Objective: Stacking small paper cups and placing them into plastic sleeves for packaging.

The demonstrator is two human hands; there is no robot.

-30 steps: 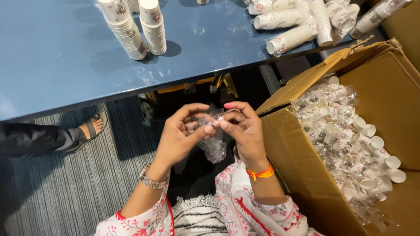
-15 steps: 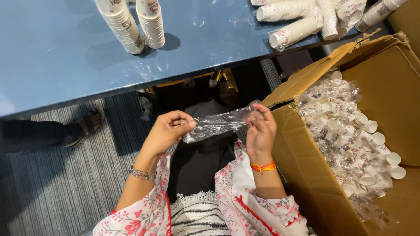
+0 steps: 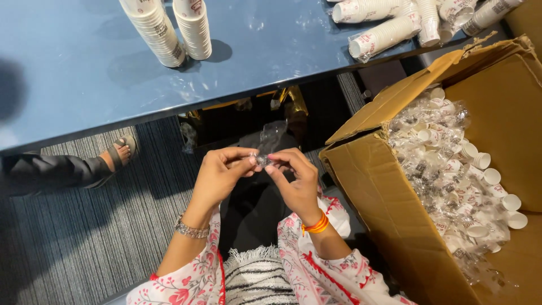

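A large brown cardboard box [image 3: 395, 203] stands open at the right, holding clear plastic sleeves of white paper cups [image 3: 451, 169]. More such wrapped sleeves [image 3: 384, 34] lie on the blue bench [image 3: 73, 73]. A crumpled clear plastic wrapper [image 3: 271, 141] sits pinched between both hands.

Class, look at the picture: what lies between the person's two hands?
In the head view, a scrunched piece of clear plastic wrap, pinched by the left hand and the right hand.

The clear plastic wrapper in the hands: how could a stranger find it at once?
Start at the blue table and look below its near edge. There the left hand and right hand meet, pinching a clear plastic wrapper between fingertips. Unlike the wrapped cup sleeves in the cardboard box, it holds nothing.
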